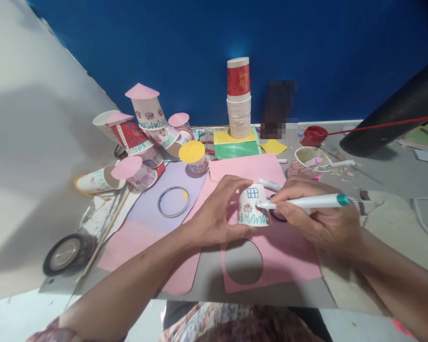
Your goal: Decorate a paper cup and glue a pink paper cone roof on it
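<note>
Our left hand grips a white paper cup, right hand a white-and-green pen, blue window done, flowers maybe not

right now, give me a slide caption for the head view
Left hand steadying a decorated paper cup, right hand holding a green-ended marker to its side.

Cluttered grey counter
On it lie a pink sheet with a round cutout, a tape roll and a beige cloth; a speckled cup stands toward the right.
</note>
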{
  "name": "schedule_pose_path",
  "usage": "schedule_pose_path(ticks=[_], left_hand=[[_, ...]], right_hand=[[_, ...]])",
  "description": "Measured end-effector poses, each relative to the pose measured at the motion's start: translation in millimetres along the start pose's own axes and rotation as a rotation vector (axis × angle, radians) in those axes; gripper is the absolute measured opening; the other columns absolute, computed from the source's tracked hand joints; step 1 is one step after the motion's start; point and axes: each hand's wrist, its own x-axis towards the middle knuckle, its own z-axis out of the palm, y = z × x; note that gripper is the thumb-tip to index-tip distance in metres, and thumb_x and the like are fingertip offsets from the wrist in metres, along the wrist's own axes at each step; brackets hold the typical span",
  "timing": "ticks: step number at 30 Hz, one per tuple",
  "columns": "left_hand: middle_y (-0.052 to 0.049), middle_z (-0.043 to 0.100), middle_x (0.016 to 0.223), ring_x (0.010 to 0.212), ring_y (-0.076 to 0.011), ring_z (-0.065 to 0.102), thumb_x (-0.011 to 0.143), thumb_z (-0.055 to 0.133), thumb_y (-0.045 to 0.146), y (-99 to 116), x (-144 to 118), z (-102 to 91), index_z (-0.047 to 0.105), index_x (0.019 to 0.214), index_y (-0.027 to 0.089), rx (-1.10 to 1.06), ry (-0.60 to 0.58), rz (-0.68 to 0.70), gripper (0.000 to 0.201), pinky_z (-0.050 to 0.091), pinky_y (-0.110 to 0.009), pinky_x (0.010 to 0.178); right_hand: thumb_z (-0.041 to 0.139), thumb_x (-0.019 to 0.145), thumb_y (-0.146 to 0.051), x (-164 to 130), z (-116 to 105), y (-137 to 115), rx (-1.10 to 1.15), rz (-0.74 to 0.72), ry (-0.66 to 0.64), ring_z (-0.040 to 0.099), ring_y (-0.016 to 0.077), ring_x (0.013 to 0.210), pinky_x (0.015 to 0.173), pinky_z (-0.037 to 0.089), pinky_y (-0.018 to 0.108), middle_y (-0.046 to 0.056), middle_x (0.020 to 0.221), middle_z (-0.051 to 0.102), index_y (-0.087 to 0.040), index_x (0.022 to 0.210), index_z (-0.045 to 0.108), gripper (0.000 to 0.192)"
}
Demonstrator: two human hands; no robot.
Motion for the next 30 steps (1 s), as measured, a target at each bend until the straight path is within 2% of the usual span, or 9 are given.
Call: schedule_pose_path(ticks=[8, 13, 16, 21, 25, 30], left_hand=[[-0.01, 0.057, 0.137, 0.128, -0.0317, 0.056, 0.07, 0.089, 0.029, -3.2, -0.4, 0.8, 0.051, 0.142, 0.03, 0.008, 0.006, 0.025, 0.081, 0.052, -0.052, 0.111], [-0.011, 0.057, 0.137, 0.128, -0.0329, 0.057, 0.07, 0.087, 0.03, -0.2, 0.1, 0.4, 0.052, 0.139, 0.03, -0.037, 0.001, -0.024, 0.078, 0.053, -0.053, 0.11], [-0.012, 0.056, 0.139, 0.131, -0.0334, 0.057, 0.069, 0.086, 0.028, 2.8, -0.2, 0.7, 0.051, 0.139, 0.029, -0.071, 0.017, -0.081, 0.078, 0.049, -0.054, 0.115], [-0.013, 0.052, 0.145, 0.139, -0.0348, 0.054, 0.07, 0.077, 0.021, 3.0, -1.8, 1.9, 0.046, 0.142, 0.027, -0.092, 0.046, -0.1, 0.078, 0.043, -0.056, 0.121], [-0.013, 0.053, 0.143, 0.137, -0.0347, 0.054, 0.068, 0.072, 0.016, 2.1, -1.7, 1.9, 0.045, 0.141, 0.025, -0.049, 0.048, -0.074, 0.079, 0.042, -0.058, 0.121], [-0.013, 0.054, 0.141, 0.135, -0.0343, 0.055, 0.067, 0.071, 0.015, 2.6, -1.6, 1.1, 0.045, 0.141, 0.025, -0.012, 0.042, -0.061, 0.079, 0.045, -0.057, 0.118]], right_hand=[[0.062, 0.097, -0.014, -1.7, -0.8, 2.3, -0.002, -0.002, 0.007, 0.068, 0.0202, 0.063, 0.059, 0.053, 0.038, 0.0, 0.074, 0.073, -0.027, 0.093, 0.071, 0.016], [0.068, 0.097, -0.02, -7.8, -0.6, 5.7, -0.062, 0.029, 0.201, 0.069, 0.0206, 0.069, 0.066, 0.054, 0.038, 0.0, 0.084, 0.078, -0.028, 0.098, 0.073, 0.01], [0.068, 0.097, -0.021, -7.4, -0.5, 4.5, -0.089, 0.034, 0.236, 0.071, 0.0216, 0.07, 0.067, 0.056, 0.039, 0.001, 0.086, 0.079, -0.029, 0.099, 0.075, 0.011], [0.067, 0.098, -0.02, -5.8, -1.4, 3.0, -0.064, 0.064, 0.28, 0.065, 0.017, 0.053, 0.05, 0.052, 0.033, -0.001, 0.07, 0.074, -0.029, 0.096, 0.075, 0.012], [0.069, 0.095, -0.019, -5.0, -1.2, 4.3, -0.081, 0.064, 0.253, 0.068, 0.0186, 0.06, 0.057, 0.055, 0.034, 0.0, 0.072, 0.075, -0.028, 0.088, 0.073, 0.012], [0.066, 0.093, -0.013, -1.9, -1.5, 1.8, -0.085, -0.016, 0.178, 0.068, 0.0178, 0.06, 0.061, 0.054, 0.033, -0.002, 0.069, 0.074, -0.027, 0.084, 0.071, 0.018]])
